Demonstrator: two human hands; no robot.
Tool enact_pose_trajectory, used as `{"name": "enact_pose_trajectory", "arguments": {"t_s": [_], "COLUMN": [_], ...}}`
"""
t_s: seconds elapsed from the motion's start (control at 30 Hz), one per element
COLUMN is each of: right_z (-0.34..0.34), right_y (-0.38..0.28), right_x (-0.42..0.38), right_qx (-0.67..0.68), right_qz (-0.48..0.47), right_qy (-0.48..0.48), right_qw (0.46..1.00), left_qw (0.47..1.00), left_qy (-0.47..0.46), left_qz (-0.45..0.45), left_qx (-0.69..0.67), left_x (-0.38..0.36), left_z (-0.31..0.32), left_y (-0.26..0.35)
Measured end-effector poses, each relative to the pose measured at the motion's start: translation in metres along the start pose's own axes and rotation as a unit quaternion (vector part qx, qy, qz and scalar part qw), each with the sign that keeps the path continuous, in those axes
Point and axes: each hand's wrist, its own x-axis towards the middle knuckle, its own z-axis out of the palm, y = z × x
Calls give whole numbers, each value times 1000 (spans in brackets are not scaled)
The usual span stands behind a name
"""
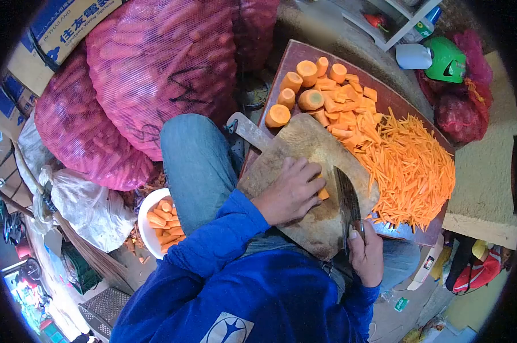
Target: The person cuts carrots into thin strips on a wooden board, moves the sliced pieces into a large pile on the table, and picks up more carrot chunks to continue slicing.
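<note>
My left hand (290, 191) rests on a worn wooden cutting board (287, 150), its curled fingertips pressing down a small orange carrot piece (323, 194), mostly covered by them. In my right hand (366, 254) is a knife (346, 197), gripped by its handle; the dark blade lies over the right part of the board, a little right of the carrot piece. A large heap of carrot strips (416, 171) spreads beside the board. Behind it stand several short carrot chunks (307, 71), with carrot slices (350, 106) between them and the strips.
A dark red low table (404, 97) carries the board and carrots. Big pink mesh sacks of carrots (161, 63) stand at the left. A white bowl of whole carrots (146, 226) sits by my left leg. A green container (445, 60) is at the far right.
</note>
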Motion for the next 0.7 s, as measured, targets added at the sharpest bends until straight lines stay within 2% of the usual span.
{"name": "enact_pose_trajectory", "arguments": {"t_s": [0.07, 0.17, 0.23, 0.3, 0.37, 0.43, 0.57, 0.7], "right_z": [2, 8, 11, 16, 10, 4, 5, 23], "right_y": [-9, -19, -18, -13, -19, -24, -29, -26], "right_x": [-1, -6, -8, -7, -10, -15, -16, 15], "right_qx": [-19, -2, 6, -27, -13, -41, -73, -119], "right_qz": [-38, -38, -13, -61, -52, -62, -73, -85], "right_qy": [3, 9, -6, -25, -43, -68, -64, -39], "right_qw": [999, 999, 1000, 997, 998, 995, 993, 988], "left_qw": [1000, 999, 997, 995, 990, 990, 989, 989], "left_qy": [-1, -10, -3, -8, -38, -26, 14, 3], "left_qz": [6, 39, 39, 50, 80, 84, 88, 89], "left_qx": [5, 30, 70, 85, 114, 110, 115, 115], "left_x": [-2, -5, -7, -6, -6, -7, -6, -7], "left_z": [3, 9, 10, 8, 6, 8, 13, 13], "left_y": [4, 8, 8, 11, 13, 15, 16, 14]}}
